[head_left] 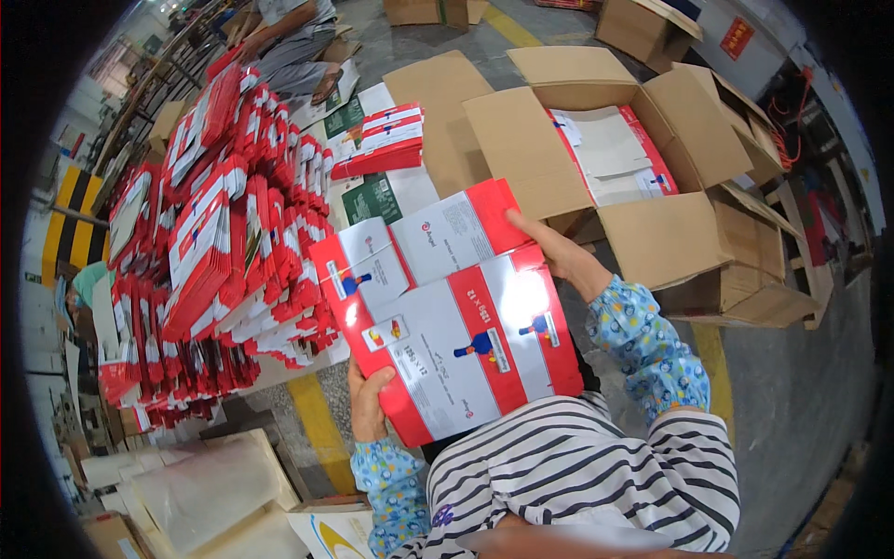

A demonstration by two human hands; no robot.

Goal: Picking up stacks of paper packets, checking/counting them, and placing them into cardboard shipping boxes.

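Along the left edge: a tall, leaning heap of flattened red-and-white printed cartons, fanned and overlapping, resting on the concrete floor beside a yellow painted floor line; pale sheets of wrapping material lie below it. Centre: left hand, fingers curled and gripping the lower-left corner of a stack of flat red-and-white cartons with a small cartoon figure printed on them, held up in the air in front of the chest, the top carton slid askew from the one beneath. Right of centre: right hand, fingers closed on the stack's far edge. Far right: an open brown corrugated cardboard box, flaps spread, with similar cartons already lying inside. Risk, as judged: the glossy, already offset cartons could slide apart and spill, since only two edges are pinched; the leaning heap could also topple if nudged.
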